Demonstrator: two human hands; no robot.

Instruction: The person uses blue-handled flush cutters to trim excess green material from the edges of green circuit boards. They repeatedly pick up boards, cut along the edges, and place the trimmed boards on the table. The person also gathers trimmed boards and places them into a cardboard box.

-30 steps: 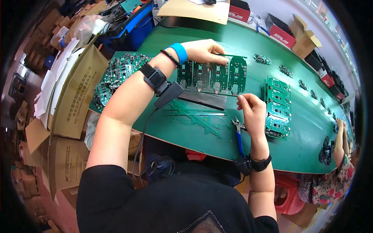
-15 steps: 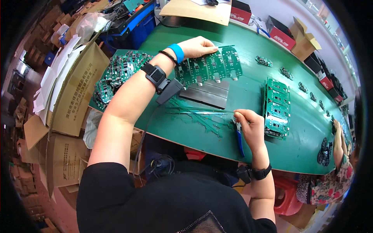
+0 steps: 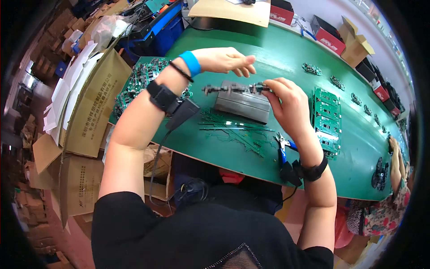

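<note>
My right hand (image 3: 287, 99) pinches the right end of a circuit board panel (image 3: 234, 88), seen nearly edge-on and blurred. The panel is held over a dark grey grooved block (image 3: 244, 106) on the green table. Above the panel, apart from it, my left hand (image 3: 229, 61) is empty with its fingers stretched out. Thin green board strips (image 3: 235, 132) lie scattered in front of the block. Blue-handled cutters (image 3: 282, 145) rest on the table below my right hand, their jaws spread and the handles partly hidden by my wrist.
A stack of green board panels (image 3: 327, 121) stands right of my right forearm. Boards are heaped (image 3: 145, 78) at the table's left end, beside cardboard (image 3: 92, 103). Small board stacks (image 3: 338, 83) line the far right. Another person's arm (image 3: 395, 163) reaches in there.
The panel has passed from my left hand to my right and turned edge-on. My left hand has let go and opened. My right hand has moved up, away from the cutters and strips.
</note>
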